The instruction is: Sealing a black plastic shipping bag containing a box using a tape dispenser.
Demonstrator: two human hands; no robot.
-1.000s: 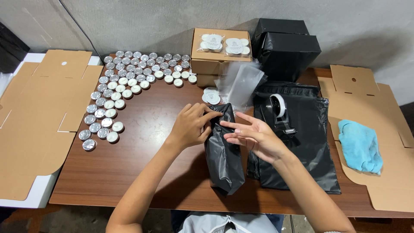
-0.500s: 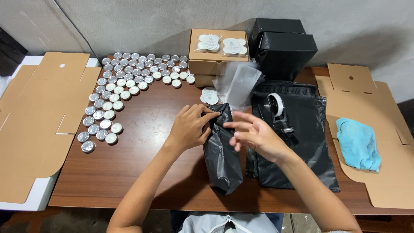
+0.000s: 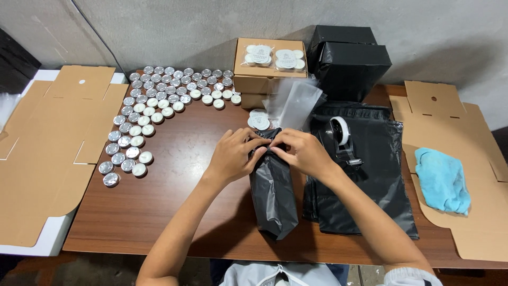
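Observation:
A filled black plastic mailer bag (image 3: 273, 196) lies lengthwise on the brown wooden table (image 3: 180, 201). My left hand (image 3: 233, 156) and my right hand (image 3: 301, 153) both pinch its far end, fingers closed on the folded plastic. A tape dispenser (image 3: 341, 139) stands just right of my right hand on a stack of flat black bags (image 3: 370, 185). A small round candle pack (image 3: 259, 120) sits just beyond the hands.
Several tealight candles in metal cups (image 3: 153, 114) spread over the table's left. Flat cardboard sheets lie left (image 3: 47, 153) and right (image 3: 465, 159), the right one bearing a blue cloth (image 3: 443, 180). A cardboard box (image 3: 267, 71), clear bags (image 3: 296, 100) and black wrapped parcels (image 3: 349, 61) stand at the back.
My right hand moved left onto the bag's far end, joining my left hand. The bag now lies straighter on the table.

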